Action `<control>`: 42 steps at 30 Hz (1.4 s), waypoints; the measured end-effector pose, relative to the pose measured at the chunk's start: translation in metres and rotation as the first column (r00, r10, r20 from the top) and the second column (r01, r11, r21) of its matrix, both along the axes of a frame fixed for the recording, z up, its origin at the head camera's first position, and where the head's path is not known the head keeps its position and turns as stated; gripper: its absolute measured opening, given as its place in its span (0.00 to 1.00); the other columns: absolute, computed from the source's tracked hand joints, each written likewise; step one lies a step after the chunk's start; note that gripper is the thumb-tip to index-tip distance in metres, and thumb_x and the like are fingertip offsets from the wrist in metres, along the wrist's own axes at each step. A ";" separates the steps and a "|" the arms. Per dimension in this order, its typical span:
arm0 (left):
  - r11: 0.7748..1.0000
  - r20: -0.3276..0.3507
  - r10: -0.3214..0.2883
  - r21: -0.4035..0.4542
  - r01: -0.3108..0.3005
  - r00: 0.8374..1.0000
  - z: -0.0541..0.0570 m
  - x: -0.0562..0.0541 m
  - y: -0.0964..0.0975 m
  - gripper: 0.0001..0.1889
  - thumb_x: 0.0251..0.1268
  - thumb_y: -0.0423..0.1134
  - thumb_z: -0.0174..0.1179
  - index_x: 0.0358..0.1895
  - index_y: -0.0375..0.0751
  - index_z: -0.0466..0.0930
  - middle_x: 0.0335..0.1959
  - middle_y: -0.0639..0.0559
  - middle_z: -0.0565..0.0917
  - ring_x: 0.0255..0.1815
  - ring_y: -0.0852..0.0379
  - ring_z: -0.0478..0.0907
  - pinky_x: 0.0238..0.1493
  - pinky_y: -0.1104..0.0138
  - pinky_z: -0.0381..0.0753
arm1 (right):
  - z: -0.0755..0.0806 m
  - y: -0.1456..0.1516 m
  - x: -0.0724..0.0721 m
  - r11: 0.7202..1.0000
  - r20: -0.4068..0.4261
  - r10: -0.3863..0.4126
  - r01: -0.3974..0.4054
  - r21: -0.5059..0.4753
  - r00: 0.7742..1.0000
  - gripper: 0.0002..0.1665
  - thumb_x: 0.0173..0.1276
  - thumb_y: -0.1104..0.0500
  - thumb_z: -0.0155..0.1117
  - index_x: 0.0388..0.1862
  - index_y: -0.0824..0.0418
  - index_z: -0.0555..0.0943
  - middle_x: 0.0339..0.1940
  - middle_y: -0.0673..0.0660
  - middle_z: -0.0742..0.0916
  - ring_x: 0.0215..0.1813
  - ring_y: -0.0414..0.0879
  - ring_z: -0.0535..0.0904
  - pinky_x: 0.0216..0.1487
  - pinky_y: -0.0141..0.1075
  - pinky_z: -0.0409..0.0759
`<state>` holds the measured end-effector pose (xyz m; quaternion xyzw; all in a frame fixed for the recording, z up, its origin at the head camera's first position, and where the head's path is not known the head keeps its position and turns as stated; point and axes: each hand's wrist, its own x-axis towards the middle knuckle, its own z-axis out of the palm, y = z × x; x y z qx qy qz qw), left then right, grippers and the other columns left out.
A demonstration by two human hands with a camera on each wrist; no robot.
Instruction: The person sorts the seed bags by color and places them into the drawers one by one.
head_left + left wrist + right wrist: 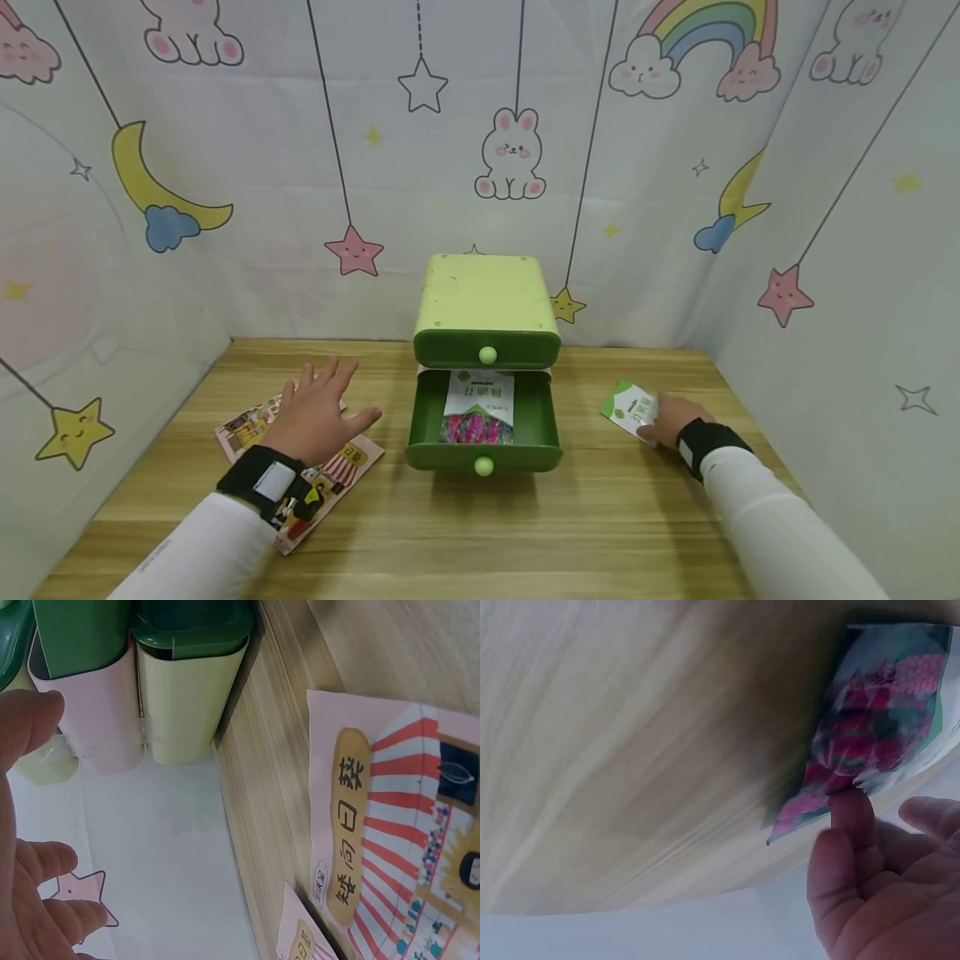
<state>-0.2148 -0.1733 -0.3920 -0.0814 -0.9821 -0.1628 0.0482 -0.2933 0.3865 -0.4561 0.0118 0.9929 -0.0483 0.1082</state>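
Note:
At the right of the table, my right hand (pixel 675 417) pinches the edge of a white and green flower seed packet (pixel 628 405). Its pink flower picture shows in the right wrist view, with fingertips (pixel 853 814) at that edge. My left hand (pixel 315 421) is spread, fingers straight, above pink illustrated seed packets (pixel 352 462) with red and white stripes, and holds nothing. Between the hands, the lower drawer (pixel 536 408) of a small green chest is pulled out. Inside it lies another flower seed packet (pixel 480 408).
The chest (pixel 487 296) has a pale yellow-green top and a closed upper drawer (pixel 450 350) with a round knob. It stands near the back of the wood-grain table (pixel 585 533). A curtain (pixel 420 183) with printed stars and rabbits hangs behind and on both sides.

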 end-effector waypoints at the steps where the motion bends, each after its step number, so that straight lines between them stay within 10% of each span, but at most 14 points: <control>1: 1.000 -0.001 -0.001 0.000 0.001 1.000 0.000 0.000 0.000 0.49 0.72 0.70 0.57 0.85 0.42 0.56 0.84 0.27 0.54 0.82 0.16 0.43 0.74 0.21 0.43 | 0.001 0.001 0.001 1.000 0.006 -0.010 0.010 -0.003 1.000 0.52 0.67 0.42 0.72 0.72 0.80 0.68 0.62 0.78 0.82 0.55 0.66 0.82 0.59 0.59 0.80; 12: 1.000 0.000 -0.001 0.007 0.001 1.000 0.000 0.000 0.000 0.49 0.72 0.69 0.58 0.84 0.41 0.57 0.84 0.27 0.55 0.82 0.16 0.43 0.74 0.21 0.42 | 0.009 -0.001 0.012 1.000 -0.048 -0.028 0.028 -0.006 0.998 0.49 0.60 0.36 0.76 0.61 0.77 0.76 0.40 0.68 0.85 0.42 0.59 0.79 0.47 0.54 0.81; 42: 1.000 0.003 0.009 0.000 -0.009 1.000 -0.002 -0.001 0.000 0.49 0.72 0.69 0.59 0.84 0.41 0.57 0.83 0.26 0.55 0.82 0.16 0.43 0.74 0.21 0.42 | 0.023 0.002 0.006 0.956 -0.078 -0.133 0.107 -0.274 0.988 0.46 0.72 0.48 0.71 0.73 0.80 0.66 0.61 0.77 0.81 0.51 0.62 0.80 0.55 0.58 0.80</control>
